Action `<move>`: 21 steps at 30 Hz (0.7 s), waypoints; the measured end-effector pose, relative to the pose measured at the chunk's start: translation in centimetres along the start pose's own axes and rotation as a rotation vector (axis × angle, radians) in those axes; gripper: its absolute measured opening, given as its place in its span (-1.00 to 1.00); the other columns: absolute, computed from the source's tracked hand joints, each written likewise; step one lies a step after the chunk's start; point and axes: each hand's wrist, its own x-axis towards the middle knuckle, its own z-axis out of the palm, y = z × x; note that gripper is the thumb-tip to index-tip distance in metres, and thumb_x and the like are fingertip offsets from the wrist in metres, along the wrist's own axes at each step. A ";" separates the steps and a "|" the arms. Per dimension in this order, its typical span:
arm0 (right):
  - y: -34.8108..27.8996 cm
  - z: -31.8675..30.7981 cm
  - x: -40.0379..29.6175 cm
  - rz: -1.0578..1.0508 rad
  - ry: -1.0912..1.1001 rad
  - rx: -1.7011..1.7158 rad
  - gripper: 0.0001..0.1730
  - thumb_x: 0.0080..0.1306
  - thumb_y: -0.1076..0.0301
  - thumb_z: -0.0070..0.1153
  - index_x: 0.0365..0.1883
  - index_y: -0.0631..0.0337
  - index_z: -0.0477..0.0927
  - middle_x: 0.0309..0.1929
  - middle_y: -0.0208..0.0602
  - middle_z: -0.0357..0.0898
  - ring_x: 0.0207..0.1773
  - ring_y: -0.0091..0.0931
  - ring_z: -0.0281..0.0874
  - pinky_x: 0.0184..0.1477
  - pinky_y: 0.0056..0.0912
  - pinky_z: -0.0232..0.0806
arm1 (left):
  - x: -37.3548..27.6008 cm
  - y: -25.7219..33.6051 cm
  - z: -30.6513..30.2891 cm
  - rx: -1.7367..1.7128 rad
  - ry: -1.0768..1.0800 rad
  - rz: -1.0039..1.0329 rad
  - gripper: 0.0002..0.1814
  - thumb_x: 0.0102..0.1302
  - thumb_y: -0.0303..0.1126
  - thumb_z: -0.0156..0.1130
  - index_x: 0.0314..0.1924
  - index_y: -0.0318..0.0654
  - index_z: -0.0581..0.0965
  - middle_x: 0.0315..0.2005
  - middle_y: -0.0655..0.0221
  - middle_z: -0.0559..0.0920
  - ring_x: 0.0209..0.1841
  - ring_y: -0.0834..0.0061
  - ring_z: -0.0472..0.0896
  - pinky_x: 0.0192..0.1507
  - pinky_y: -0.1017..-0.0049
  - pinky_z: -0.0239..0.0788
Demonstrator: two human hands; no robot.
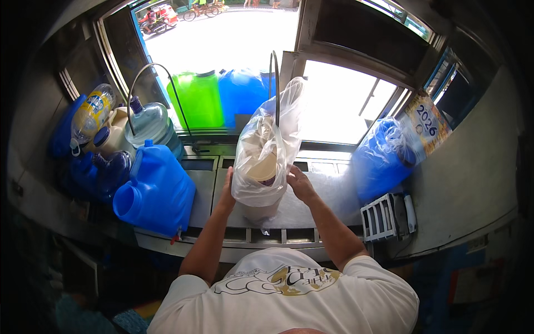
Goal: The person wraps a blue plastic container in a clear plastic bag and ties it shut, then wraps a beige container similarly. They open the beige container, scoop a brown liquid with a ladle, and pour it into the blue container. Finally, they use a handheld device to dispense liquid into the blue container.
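Note:
An off-white plastic container (262,169) stands on the metal counter in front of me, wrapped in a clear plastic bag (288,112). The bag's gathered top rises loosely above it. My left hand (227,190) holds the wrapped container at its left side, the fingers mostly hidden behind the bag. Against the right side, my right hand (301,185) grips it with the fingers at the bag's edge. A curved metal spout (273,79) comes down over the container. The container's lower part shows through the plastic near the counter's front slots.
At left stand a blue jug (160,190) with an uncapped mouth, a clear round water bottle (150,121) and several other containers. Green (196,100) and blue (244,94) containers sit by the window opening. A bagged blue container (381,160) and a white slatted rack (379,217) are at right.

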 end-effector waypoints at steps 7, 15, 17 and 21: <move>4.5 -0.5 -3.8 0.241 0.036 -0.427 -0.51 0.37 0.31 0.17 0.25 0.16 0.43 0.10 -0.04 0.61 0.12 -0.27 0.62 0.15 -0.23 0.44 | -2.1 -4.8 -4.8 0.250 -0.072 0.308 -0.42 0.44 -0.35 0.22 0.40 -0.30 0.32 0.26 0.27 0.47 0.23 0.45 0.48 0.27 0.46 0.31; -1.1 -0.2 -4.3 -0.383 0.257 -0.424 -0.41 0.46 0.06 0.06 0.37 0.11 0.34 0.41 0.05 0.26 0.46 -0.09 0.21 0.45 -0.10 0.10 | -1.3 -4.4 -6.5 -0.095 -0.132 0.341 -0.31 0.47 -0.22 0.21 0.46 -0.32 0.21 0.35 0.25 0.39 0.33 0.47 0.37 0.37 0.43 0.17; -0.3 0.5 -4.4 -0.387 0.136 -0.611 -0.39 0.44 0.02 0.09 0.36 0.10 0.35 0.44 0.02 0.23 0.47 -0.04 0.19 0.45 -0.03 0.09 | -0.4 -4.2 -6.3 0.204 -0.188 0.301 -0.35 0.46 -0.15 0.21 0.45 -0.19 0.29 0.39 0.30 0.36 0.36 0.45 0.35 0.40 0.40 0.13; 6.5 -1.6 -5.8 0.044 0.026 -1.027 -0.36 0.37 0.07 0.18 0.36 0.07 0.38 0.43 0.02 0.26 0.46 -0.02 0.21 0.41 0.02 0.14 | -0.6 -5.0 -9.4 0.902 -0.071 0.327 -0.38 0.40 -0.05 0.27 0.39 -0.07 0.42 0.40 0.33 0.36 0.37 0.39 0.35 0.38 0.34 0.14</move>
